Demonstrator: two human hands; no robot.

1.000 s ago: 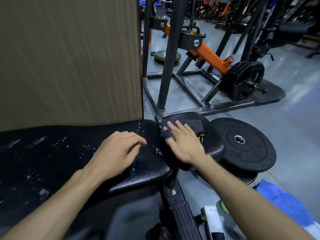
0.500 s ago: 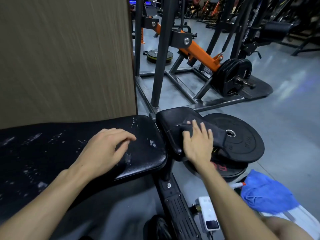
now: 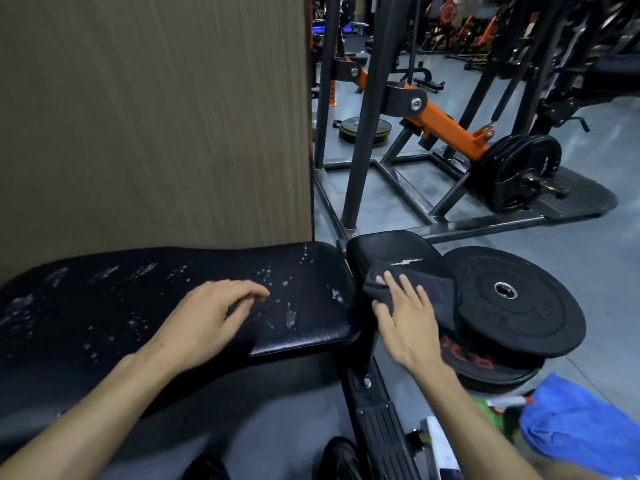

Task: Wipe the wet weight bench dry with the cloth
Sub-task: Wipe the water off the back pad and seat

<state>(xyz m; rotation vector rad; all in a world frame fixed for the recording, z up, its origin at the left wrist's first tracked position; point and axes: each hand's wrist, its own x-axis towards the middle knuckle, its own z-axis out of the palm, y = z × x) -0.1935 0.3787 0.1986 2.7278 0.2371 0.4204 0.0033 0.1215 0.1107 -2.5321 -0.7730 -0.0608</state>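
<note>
Directly beneath right fingers [image 3: 403, 289]: cloth [image 3: 436, 299].

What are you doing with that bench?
A person is drying a wet weight bench. The right hand lies flat on a dark cloth on the small seat pad. The left hand rests on the long pad, fingers loosely curled. Water drops dot that long pad, so it is not yet dry.

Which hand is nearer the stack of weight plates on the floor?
Right. The right hand presses the dark cloth beside the weight plates; the left hand rests farther away on the long bench pad.
</note>
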